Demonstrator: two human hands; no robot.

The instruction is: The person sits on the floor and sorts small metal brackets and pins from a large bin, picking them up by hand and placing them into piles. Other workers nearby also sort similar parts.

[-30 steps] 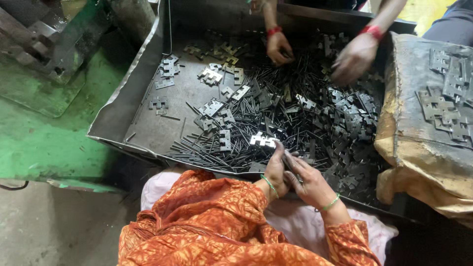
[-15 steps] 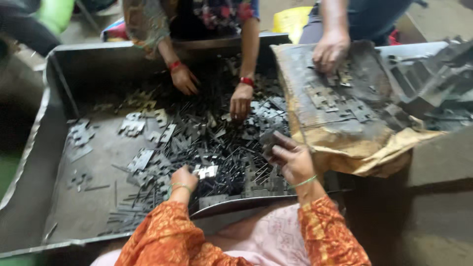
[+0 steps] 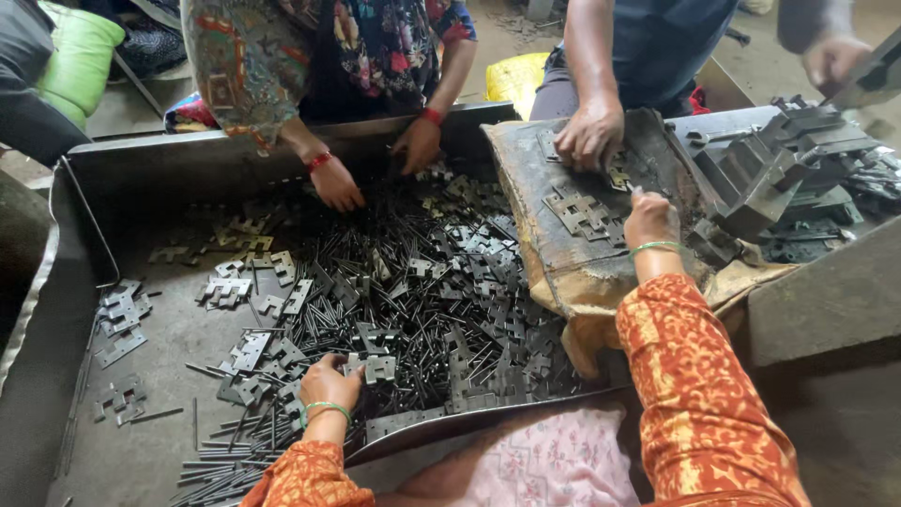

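Observation:
My left hand (image 3: 328, 383) lies low in a big grey metal tray (image 3: 141, 160), its fingers curled down into a heap of thin dark metal pins (image 3: 422, 310) and small flat hinge plates (image 3: 378, 366). What the fingers hold is hidden. My right hand (image 3: 650, 218) reaches out over a worn brown sack (image 3: 563, 272) at the tray's right end. Its fingers are closed and point away from me, next to a few hinge plates (image 3: 577, 211) lying on the sack. Both my sleeves are orange and patterned, and each wrist has a green bangle.
Across the tray, a person with red bangles has both hands (image 3: 338, 188) in the pins. Another person's hand (image 3: 589, 131) presses on the sack. Stacked dark metal parts (image 3: 779, 178) sit at the right. Loose plates (image 3: 117, 319) dot the tray's left side.
My view swung right and upward. My hands, together over a piece at the tray's near edge, split: the right carried a dark piece onto the sack, the left stayed in the pile.

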